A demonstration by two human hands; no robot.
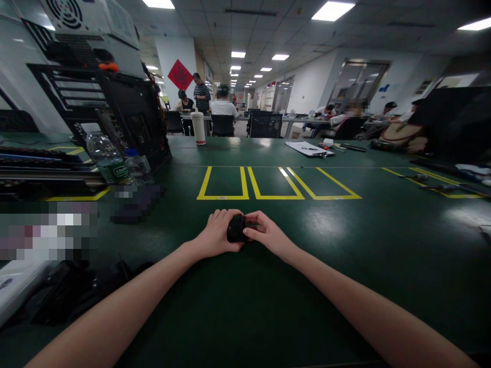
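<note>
A small black rounded object [236, 229], glossy and shaped much like a computer mouse, is held just above or on the green table; its exact kind and any contact with the tabletop cannot be made out. My left hand [219, 232] wraps around it from the left, fingers over the top and thumb below. From the right, my right hand [264, 231] pinches its edge between thumb and fingers. Both hands are closed on it, and they cover much of its sides. Three yellow tape outlines [222, 198] lie on the table beyond the hands.
At left stand an open black computer case [134, 117], a clear plastic bottle [105, 153] and a blue-capped bottle [138, 167]. A white cup [198, 128] and a clipboard [307, 148] are farther back. Dark tools [441, 188] lie right. Several people sit or stand beyond.
</note>
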